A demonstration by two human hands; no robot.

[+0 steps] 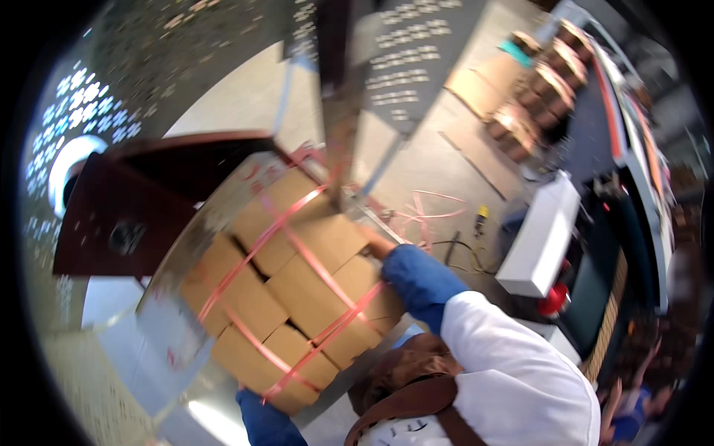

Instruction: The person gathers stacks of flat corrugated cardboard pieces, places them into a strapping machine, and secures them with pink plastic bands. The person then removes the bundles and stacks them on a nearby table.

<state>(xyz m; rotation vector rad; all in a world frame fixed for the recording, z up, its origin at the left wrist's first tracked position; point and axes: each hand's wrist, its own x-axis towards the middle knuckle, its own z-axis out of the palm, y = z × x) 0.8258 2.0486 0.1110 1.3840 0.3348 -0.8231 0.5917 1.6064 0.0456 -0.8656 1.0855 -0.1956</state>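
Note:
A bundle of brown cardboard boxes (297, 290), bound crosswise with pink-red strapping (320, 267), lies tilted in front of me. My right hand (378, 243) presses at its right side, close to a corner, its fingers partly hidden by the boxes. At the near left corner, my left hand (242, 388) is almost wholly hidden by the bundle; mostly the blue sleeve cover shows. Under and beyond the boxes is a worn metal tabletop (212, 208), with an upright bar (341, 149) rising by its far edge. Motion blurs the picture.
A dark red machine housing (111, 215) stands on the left. Loose pink strapping (428, 215) and a cable (468, 256) lie on the floor. To the right are a white box-shaped part (541, 234) and a dark conveyor (595, 126), with several brown bundles (547, 93) beside it. Another person (632, 409) is at lower right.

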